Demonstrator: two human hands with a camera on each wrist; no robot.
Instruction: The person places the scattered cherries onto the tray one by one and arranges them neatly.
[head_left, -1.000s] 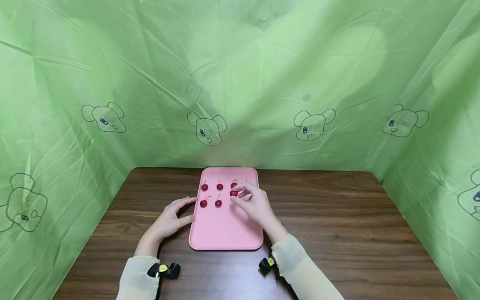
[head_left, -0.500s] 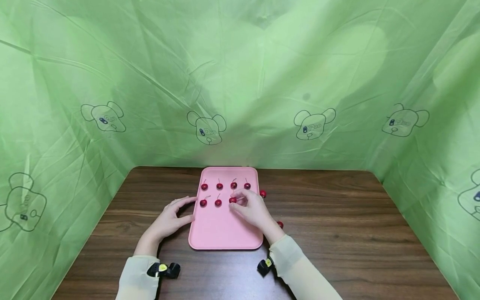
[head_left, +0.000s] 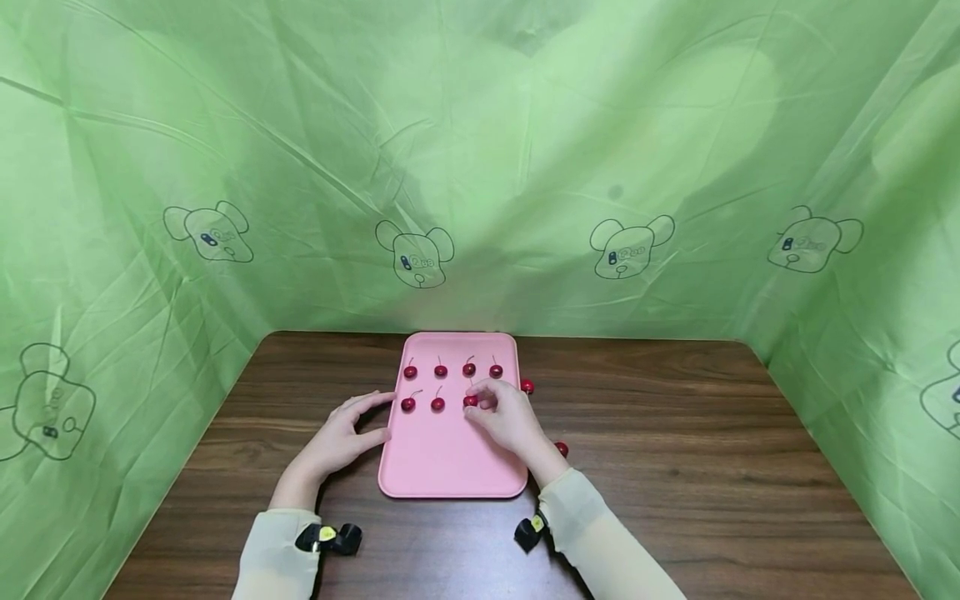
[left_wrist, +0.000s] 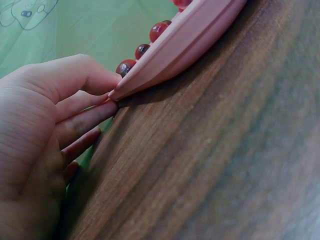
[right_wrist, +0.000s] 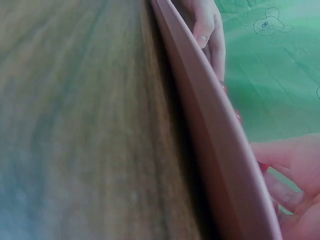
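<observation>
A pink tray (head_left: 450, 467) lies on the table, with red stemmed cherries on it in two rows. The far row has several, among them one cherry (head_left: 410, 372) at the left end. Two more, including this cherry (head_left: 437, 404), sit in the nearer row. At that row's right end my right hand (head_left: 512, 423) pinches a cherry (head_left: 470, 402) between thumb and fingers, low over the tray. My left hand (head_left: 337, 442) rests at the tray's left edge, fingers extended, thumb and fingertips touching the rim (left_wrist: 117, 92).
To the right of the tray, a loose cherry (head_left: 528, 387) lies close to its edge, and another cherry (head_left: 561, 449) shows beside my right wrist. Green cloth (head_left: 517, 208) walls stand behind and at both sides of the wooden table (head_left: 675, 467).
My right hand has brought its cherry nearer and down into the second row, uncovering the far row's right cherry and the loose ones beyond the tray. The left hand stays put.
</observation>
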